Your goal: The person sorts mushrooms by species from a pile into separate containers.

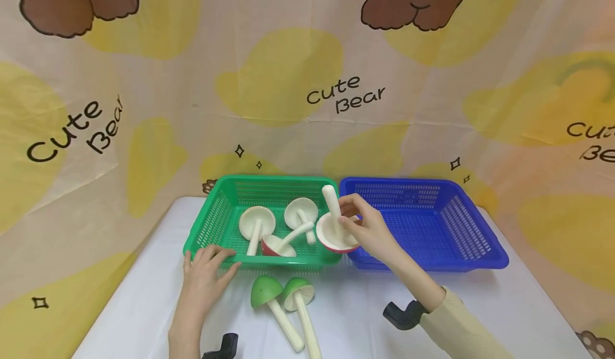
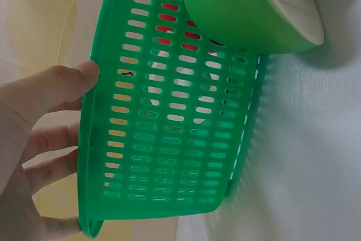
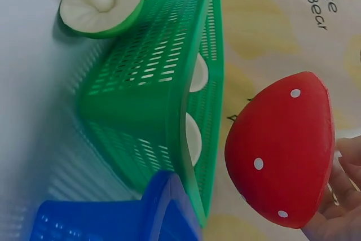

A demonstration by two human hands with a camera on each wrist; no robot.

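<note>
My right hand (image 1: 367,226) pinches the white stem of a toy mushroom (image 1: 331,201), holding it cap down above the gap between two baskets. Its red cap (image 3: 282,153) with white dots fills much of the right wrist view. My left hand (image 1: 204,281) grips the front rim of the green basket (image 1: 288,260) near its left corner, thumb (image 2: 87,70) on the rim and fingers over it. Inside that basket lie three mushrooms with white undersides up; the front one (image 1: 271,244) shows a red cap edge.
Right beside the green basket stands a blue basket (image 1: 473,265) with nothing seen in it. Two green-capped mushrooms, a left one (image 1: 266,291) and a right one (image 1: 307,321), lie on the white table (image 1: 360,316) in front. A printed cloth (image 1: 288,150) hangs behind.
</note>
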